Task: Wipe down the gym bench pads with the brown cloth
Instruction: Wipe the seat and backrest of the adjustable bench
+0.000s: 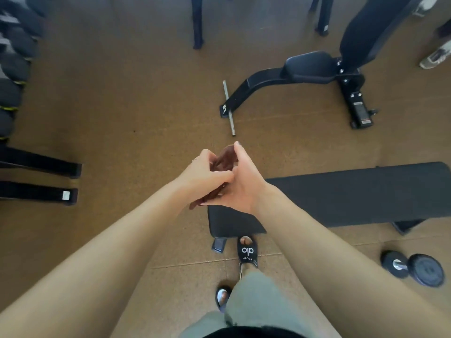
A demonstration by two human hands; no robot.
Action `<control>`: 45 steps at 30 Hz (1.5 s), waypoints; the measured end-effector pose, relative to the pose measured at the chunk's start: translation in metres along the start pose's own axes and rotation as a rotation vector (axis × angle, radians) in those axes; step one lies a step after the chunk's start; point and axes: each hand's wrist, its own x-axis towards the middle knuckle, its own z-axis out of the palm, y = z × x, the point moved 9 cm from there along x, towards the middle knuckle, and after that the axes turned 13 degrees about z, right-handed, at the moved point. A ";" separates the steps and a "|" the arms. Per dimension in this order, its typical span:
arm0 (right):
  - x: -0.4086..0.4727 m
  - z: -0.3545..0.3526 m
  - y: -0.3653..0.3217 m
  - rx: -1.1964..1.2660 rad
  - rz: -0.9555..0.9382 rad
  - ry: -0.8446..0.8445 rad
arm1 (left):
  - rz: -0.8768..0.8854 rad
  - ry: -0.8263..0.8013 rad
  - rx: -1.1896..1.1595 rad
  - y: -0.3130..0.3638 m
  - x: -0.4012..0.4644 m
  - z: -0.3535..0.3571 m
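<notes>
- The brown cloth [225, 158] is bunched between the left hand [205, 175] and the right hand [244, 184]; only folds show above and below the fingers.
- The flat bench pad [353, 193] runs off the right edge, its near corner covered by the right forearm.
- The upright bench [314, 69] loses its backrest top at the upper edge.
- The dumbbell rack [14, 69] at the left is blurred and cropped.
- A bystander's shoe [435, 58] is cut at the right edge.
</notes>
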 end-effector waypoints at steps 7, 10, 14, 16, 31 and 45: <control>-0.007 0.035 -0.061 -0.155 0.024 0.014 | 0.093 -0.008 0.191 0.037 0.044 -0.054; -0.009 0.027 -0.100 -0.524 0.040 0.287 | 0.090 -0.045 0.158 0.047 0.072 -0.086; -0.006 0.030 -0.178 -0.784 -0.255 0.702 | 0.006 -0.192 0.020 0.039 0.112 -0.122; 0.001 0.063 -0.210 -0.820 -0.465 0.643 | 0.007 -0.272 -0.002 0.033 0.138 -0.142; 0.135 0.201 -0.342 -1.080 -0.347 0.781 | 0.263 -0.581 0.254 0.025 0.333 -0.330; 0.108 0.131 -0.429 -0.652 -0.433 0.781 | 0.308 -0.697 0.289 0.104 0.443 -0.302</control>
